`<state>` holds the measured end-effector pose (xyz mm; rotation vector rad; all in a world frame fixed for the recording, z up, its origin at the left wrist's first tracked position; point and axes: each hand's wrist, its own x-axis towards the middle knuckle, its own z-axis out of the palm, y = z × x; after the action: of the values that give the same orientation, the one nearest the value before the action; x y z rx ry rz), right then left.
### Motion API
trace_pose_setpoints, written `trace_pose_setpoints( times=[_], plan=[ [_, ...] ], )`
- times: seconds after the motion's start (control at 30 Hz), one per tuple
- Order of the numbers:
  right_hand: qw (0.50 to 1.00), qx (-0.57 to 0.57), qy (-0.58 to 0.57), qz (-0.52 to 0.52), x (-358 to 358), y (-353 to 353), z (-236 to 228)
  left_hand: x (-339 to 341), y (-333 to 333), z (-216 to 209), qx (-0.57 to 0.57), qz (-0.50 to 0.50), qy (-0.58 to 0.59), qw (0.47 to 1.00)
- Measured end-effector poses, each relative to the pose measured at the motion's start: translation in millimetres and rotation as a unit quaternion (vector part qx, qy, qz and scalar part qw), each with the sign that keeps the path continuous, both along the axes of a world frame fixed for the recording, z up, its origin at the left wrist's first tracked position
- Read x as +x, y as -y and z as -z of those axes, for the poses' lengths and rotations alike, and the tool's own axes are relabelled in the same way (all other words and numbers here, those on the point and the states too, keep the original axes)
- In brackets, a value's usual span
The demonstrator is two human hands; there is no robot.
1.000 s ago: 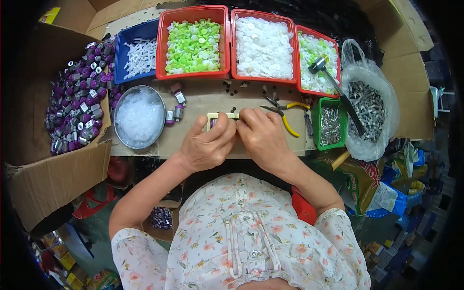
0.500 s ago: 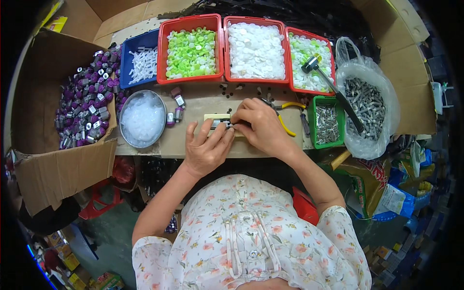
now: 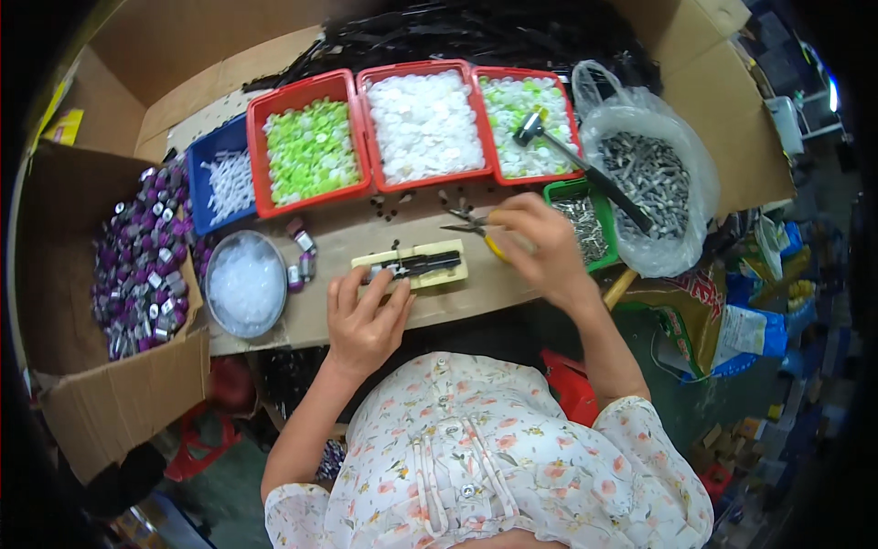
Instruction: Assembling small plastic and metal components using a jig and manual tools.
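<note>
A cream block (image 3: 463,265) lies near the table's front edge, with a long black part (image 3: 430,263) and small silvery pieces lying along it. My left hand (image 3: 364,322) rests at the block's left end, fingers spread, its fingertips touching the block and the pieces there. To the right of the block, my right hand (image 3: 547,249) has its fingers curled over the yellow handles of a pair of pliers (image 3: 468,222). The jaws point left, and the palm hides most of the handles.
Red bins (image 3: 364,174) of green and white plastic caps stand behind, beside a blue bin (image 3: 199,178) of white pieces. A hammer (image 3: 599,178) lies across the rightmost one. A metal bowl (image 3: 247,334), green tray (image 3: 606,215), plastic bag (image 3: 677,256) and carton (image 3: 137,393) flank the workspace.
My right hand has left the block and moved right onto the pliers. My left hand stays at the block's left end. The whole view has shifted and tilted.
</note>
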<state>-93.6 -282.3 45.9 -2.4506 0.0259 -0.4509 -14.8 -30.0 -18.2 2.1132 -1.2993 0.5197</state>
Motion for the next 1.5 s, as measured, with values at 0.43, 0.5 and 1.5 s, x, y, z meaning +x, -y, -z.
trace_pose_setpoints(
  times=[0.43,0.5,1.5],
  plan=[
    [0.952,-0.188,-0.073,0.228,-57.1,71.8,20.0,43.3,112.1,-54.1,-0.038,0.152,-0.071,0.985],
    [0.955,-0.18,-0.072,0.224,-57.3,75.8,20.6,50.6,145.1,-54.5,-0.031,0.17,-0.066,0.983],
    [0.986,0.095,0.096,0.099,14.8,-1.5,-4.6,45.4,125.9,-48.4,-0.174,0.066,-0.585,0.789]
  ],
)
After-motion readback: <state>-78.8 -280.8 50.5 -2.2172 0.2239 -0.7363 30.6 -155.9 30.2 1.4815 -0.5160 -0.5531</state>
